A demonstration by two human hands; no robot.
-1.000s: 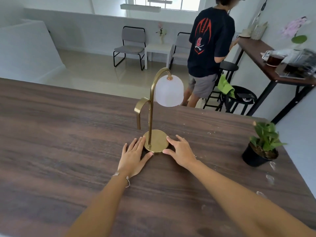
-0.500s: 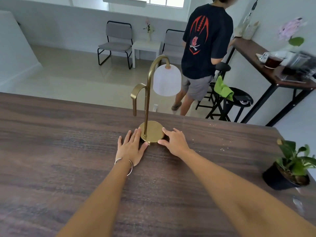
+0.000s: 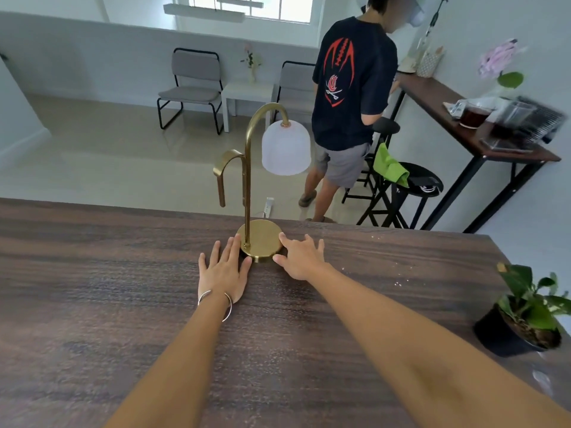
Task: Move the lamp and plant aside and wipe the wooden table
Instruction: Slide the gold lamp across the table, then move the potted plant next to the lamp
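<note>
Pale walls, glossy beige floor [image 3: 92, 156]. Window [image 3: 247, 7] up top; below it two grey chairs [image 3: 191, 88] flank a white side table [image 3: 247, 91]. Black stools [image 3: 417, 186] right of it.

A café-like lounge or waiting area is suggested: two grey chairs [image 3: 191, 88] are set beside a small white side table [image 3: 247, 91] under a window, black bar stools [image 3: 414, 186] are placed by a high wall counter [image 3: 457, 118] on which coffee gear is kept.
</note>
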